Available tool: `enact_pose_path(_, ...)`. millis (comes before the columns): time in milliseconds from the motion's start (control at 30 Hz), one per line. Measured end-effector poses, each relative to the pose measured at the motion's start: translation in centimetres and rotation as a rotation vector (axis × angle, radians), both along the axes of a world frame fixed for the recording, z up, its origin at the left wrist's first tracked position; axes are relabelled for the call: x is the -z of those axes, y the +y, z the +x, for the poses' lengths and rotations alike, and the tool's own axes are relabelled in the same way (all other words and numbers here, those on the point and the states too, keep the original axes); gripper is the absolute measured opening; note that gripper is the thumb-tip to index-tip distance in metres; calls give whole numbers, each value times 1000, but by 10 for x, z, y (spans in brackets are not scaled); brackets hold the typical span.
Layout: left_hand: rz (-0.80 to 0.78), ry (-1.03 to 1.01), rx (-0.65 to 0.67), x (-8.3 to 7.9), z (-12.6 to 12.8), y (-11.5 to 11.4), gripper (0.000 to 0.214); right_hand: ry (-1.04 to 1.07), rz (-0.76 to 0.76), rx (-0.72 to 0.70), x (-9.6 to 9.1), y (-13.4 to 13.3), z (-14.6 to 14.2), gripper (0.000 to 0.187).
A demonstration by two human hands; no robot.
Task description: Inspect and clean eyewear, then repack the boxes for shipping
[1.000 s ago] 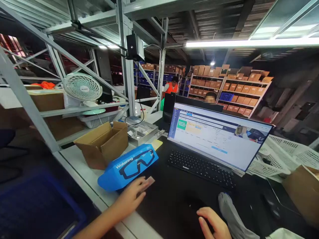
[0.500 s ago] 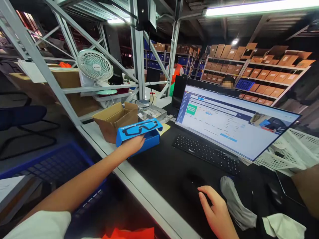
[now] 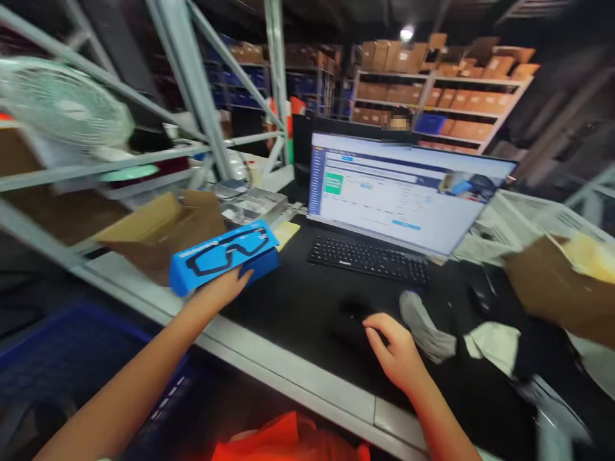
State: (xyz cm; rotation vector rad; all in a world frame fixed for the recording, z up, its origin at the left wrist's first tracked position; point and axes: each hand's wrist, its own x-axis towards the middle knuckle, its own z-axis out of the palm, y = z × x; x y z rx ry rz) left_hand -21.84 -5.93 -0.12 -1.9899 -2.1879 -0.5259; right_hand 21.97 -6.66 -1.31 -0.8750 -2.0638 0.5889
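A blue cardboard box (image 3: 225, 251) with black glasses printed on its top sits at the left of the black mat (image 3: 293, 314). My left hand (image 3: 228, 285) is closed on its near side, the fingers partly hidden by the box. Low over the mat, my right hand (image 3: 396, 349) has its thumb and forefinger curled round a dark thing (image 3: 353, 314). This thing blends into the black mat, and I cannot make out what it is. A grey cloth (image 3: 425, 326) lies just right of my right hand.
Behind the hands stand a keyboard (image 3: 368, 261) and a lit monitor (image 3: 384, 192). An open carton (image 3: 163, 230) borders the blue box. Farther right are a pale cloth (image 3: 494, 346), a mouse (image 3: 480, 298) and white baskets (image 3: 521, 224). A person's head (image 3: 398, 121) shows beyond the monitor.
The view has swung, so most things sit farther left. My left hand stays on the blue box, whose front gap shows less. My right hand keeps its curled pose.
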Motion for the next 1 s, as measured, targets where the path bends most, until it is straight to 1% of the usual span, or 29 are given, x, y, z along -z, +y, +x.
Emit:
enact_pose_path(33,3,0,105,2,16,-3,43,25,11,3,-2,0,0,15)
enact_pose_path(133,-60,-104,583,10,81,-9,32,119,46,67,-3,8,3,22)
enact_pose_path(167,-70,-180,695,12,106,-8,29,143,63,101,-3,12,6,25)
enact_pose_path(200,-78,-262,772,14,131,-6,28,155,82,135,-2,16,9,27)
enact_pose_path(233,-81,-347,816,16,154,-1,28,157,102,171,-1,21,15,28)
enact_pose_path(300,-112,-472,832,18,192,11,30,120,131,269,0,32,28,26)
enact_pose_path(367,-186,-520,827,21,215,22,31,16,101,436,1,42,45,23)
enact_pose_path(433,-251,-510,856,24,222,25,30,-163,-26,632,3,52,62,21)
enact_pose_path(467,-271,-491,886,25,221,23,29,-269,-117,706,5,55,68,24)
enact_pose_path(500,-281,-463,921,27,219,18,26,-371,-215,750,7,58,73,30)
enact_pose_path(567,-264,-412,969,30,213,6,19,-517,-372,765,12,61,77,41)
enact_pose_path(600,-224,-401,969,31,210,0,16,-553,-420,753,14,62,77,41)
enact_pose_path(633,-167,-396,959,32,209,-5,13,-567,-446,743,15,62,75,37)
enact_pose_path(700,-46,-390,922,32,210,-8,10,-546,-448,737,17,62,72,29)
enact_pose_path(767,28,-382,876,30,212,-3,13,-492,-413,738,14,62,70,28)
enact_pose_path(867,31,-381,757,26,210,14,18,-374,-312,732,5,61,71,30)
enact_pose_path(933,-25,-394,682,20,207,28,20,-173,-188,668,-3,57,70,27)
enact_pose_path(1000,-58,-429,646,11,206,40,21,89,-59,531,-10,51,65,22)
